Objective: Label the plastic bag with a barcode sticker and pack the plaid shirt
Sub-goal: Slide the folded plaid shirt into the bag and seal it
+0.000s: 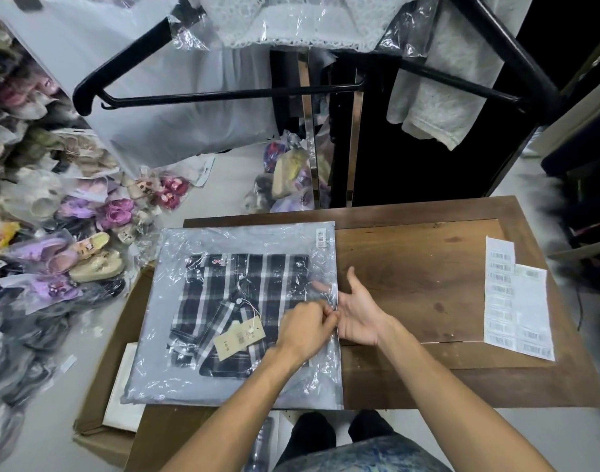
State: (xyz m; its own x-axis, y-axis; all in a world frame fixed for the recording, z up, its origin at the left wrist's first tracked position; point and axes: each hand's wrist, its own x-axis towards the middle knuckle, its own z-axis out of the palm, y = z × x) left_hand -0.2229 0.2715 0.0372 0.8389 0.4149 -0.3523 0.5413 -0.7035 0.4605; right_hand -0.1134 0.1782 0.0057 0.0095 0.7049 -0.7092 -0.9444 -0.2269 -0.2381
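- The plastic bag (237, 315) lies flat over the left end of the wooden table (428, 267), centre-left of the frame, its left edge hanging past the tabletop above an open cardboard box (98, 403).
- The bag's long axis runs from the far edge toward the near edge of the table; its open edge appears to be the right one, where both hands meet.
- The plaid shirt (237, 301) sits folded inside the bag, black with white checks, its collar end toward the top of the frame and its lower end toward the bottom.
- A tan hang tag (239, 335) lies on the shirt on a thin string; it carries a small barcode and some digits too blurred to read.
- A small red mark shows near the shirt's collar, not legible.
- A barcode sticker (321, 238) is stuck upright at the bag's upper right corner; its print is too small to read.
- The left hand (307, 327) is closed, fingertips pinching the bag's right edge.
- The right hand (354, 310) is open with the palm up, thumb raised, its fingers slipped inside the bag's right edge.
- 2 white sheets of barcode labels (516, 301) lie at the right of the table, well apart from the bag.
- Bagged shoes (87, 253) are piled on the floor at the left of the frame.
- Black hangers (223, 93) with bagged garments hang across the top.
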